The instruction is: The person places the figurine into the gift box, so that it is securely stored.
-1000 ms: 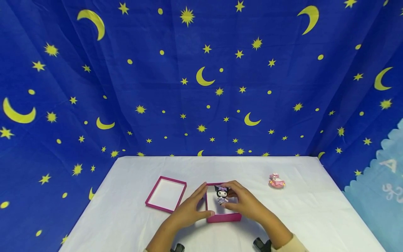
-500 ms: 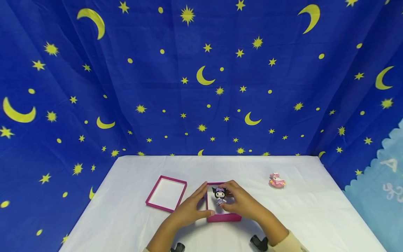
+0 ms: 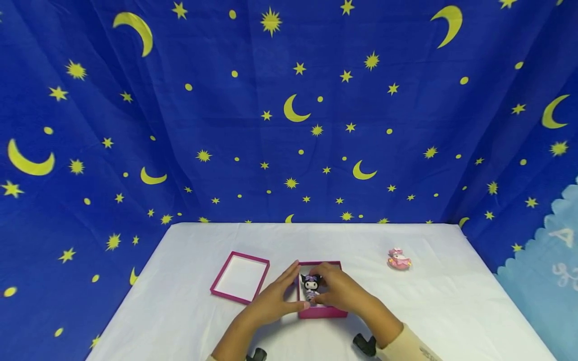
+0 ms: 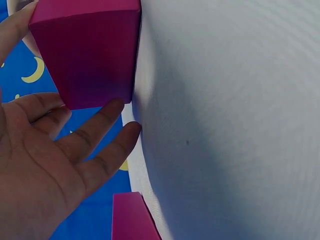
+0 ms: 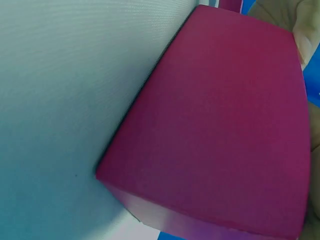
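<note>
A small black-and-white figurine (image 3: 311, 284) with a purple bow and dress is upright at the left side of an uncovered magenta box (image 3: 322, 313) in the head view. My right hand (image 3: 345, 288) pinches it from the right between thumb and fingers. Around the box's left side lies my left hand (image 3: 272, 301), thumb at the near corner and fingers at the far left corner. In the left wrist view its fingers (image 4: 102, 127) reach along the box (image 4: 90, 55). The box wall (image 5: 210, 125) hides most of the right hand in the right wrist view.
A magenta-edged lid (image 3: 229, 297) lies with its white inside up, left of the box. To the right, a pink figurine (image 3: 399, 259) rests on the white-covered table (image 3: 433, 306). A blue star-and-moon cloth (image 3: 253, 100) hangs behind and at the sides.
My right hand has moved the black-and-white figurine left and nearer to me, from the box's middle toward its left wall. The left hand holds its place on the box.
</note>
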`<state>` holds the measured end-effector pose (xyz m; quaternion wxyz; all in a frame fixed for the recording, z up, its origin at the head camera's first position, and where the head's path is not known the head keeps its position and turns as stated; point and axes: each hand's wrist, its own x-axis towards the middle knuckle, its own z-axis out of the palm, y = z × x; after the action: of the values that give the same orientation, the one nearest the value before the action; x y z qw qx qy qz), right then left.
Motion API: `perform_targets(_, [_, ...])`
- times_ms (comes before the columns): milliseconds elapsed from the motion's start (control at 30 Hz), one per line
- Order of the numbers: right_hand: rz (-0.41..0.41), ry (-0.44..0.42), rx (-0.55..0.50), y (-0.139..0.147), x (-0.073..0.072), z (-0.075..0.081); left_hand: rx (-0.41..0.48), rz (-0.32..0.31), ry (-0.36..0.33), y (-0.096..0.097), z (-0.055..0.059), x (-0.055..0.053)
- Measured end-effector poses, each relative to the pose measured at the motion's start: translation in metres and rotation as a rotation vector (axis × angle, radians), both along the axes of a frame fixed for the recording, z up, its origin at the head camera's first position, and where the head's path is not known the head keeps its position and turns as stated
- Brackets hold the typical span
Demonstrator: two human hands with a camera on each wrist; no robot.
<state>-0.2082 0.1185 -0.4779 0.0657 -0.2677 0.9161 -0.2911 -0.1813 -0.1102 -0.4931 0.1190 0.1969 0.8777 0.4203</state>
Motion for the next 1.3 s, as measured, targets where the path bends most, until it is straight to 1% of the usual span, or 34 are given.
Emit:
perform_targets(100, [-0.003, 0.015, 0.03, -0.002, -0.001, -0.001, -0.002, 0.004, 0.0, 0.0, 0.0, 0.0])
perform_targets(333, [0.036, 0.121, 0.098, -0.007, -0.005, -0.007, -0.002, 0.004, 0.001, 0.001, 0.0, 0.001])
perform_targets(433, [0.042, 0.138, 0.112, -0.009, -0.005, -0.007, -0.004, 0.003, 0.0, 0.001, 0.0, 0.0])
perform_targets(700, [0.036, 0.137, 0.157, -0.013, -0.001, -0.005, 0.003, 0.0, -0.001, 0.001, 0.001, 0.001])
perform_targets(967, [0.015, 0.123, 0.184, -0.014, -0.001, -0.006, -0.011, 0.0, -0.007, 0.001, 0.001, 0.002])
perform_targets(1167, [0.012, 0.12, 0.149, -0.011, -0.001, -0.004, -0.015, 0.003, -0.001, 0.002, 0.002, 0.001])
perform_targets(1300, [0.009, 0.076, 0.092, -0.007, 0.0, -0.004, -0.017, 0.002, 0.006, 0.002, 0.001, 0.001])
